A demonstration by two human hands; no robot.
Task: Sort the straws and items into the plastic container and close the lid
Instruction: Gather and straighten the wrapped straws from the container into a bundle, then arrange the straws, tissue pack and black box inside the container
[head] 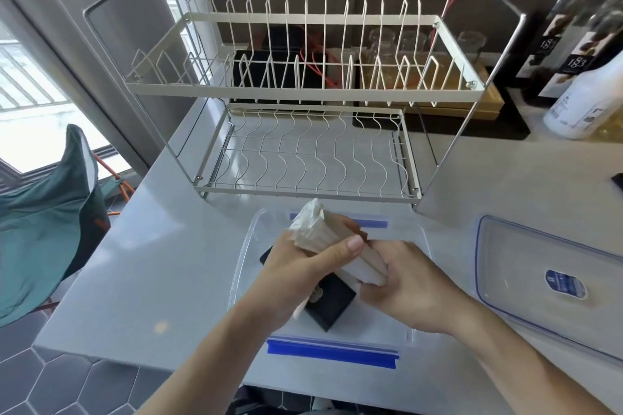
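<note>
Two bare forearms reach in from the near edge and meet over the clear plastic container (pixel 247 236), which sits open on the pale counter (pixel 168 246) with a blue clip at its near rim and another at its far rim. Both hands are clamped on one bundle of white wrapped straws (pixel 332 239). Its long axis runs on a slant, the far end pointing up and to the left toward the dish rack (pixel 303 91), the near end pointing down and to the right. Left hand (pixel 296 268) wraps the bundle from the left side, thumb laid flat across the top of it. Right hand (pixel 404 290) closes around the lower right end, knuckles up, fingers curled under so the tips are hidden. Bundle and hands sit above the middle of the container; whether the straws touch its floor cannot be told. Beneath the hands a black box (pixel 332 305) lies inside the container, tilted, one corner toward the near clip. Lid (pixel 539 263) rests apart on the counter to the right, bearing a blue oval label. Dark bottles (pixel 573 34) and a white bottle (pixel 583 101) stand at the far right
</note>
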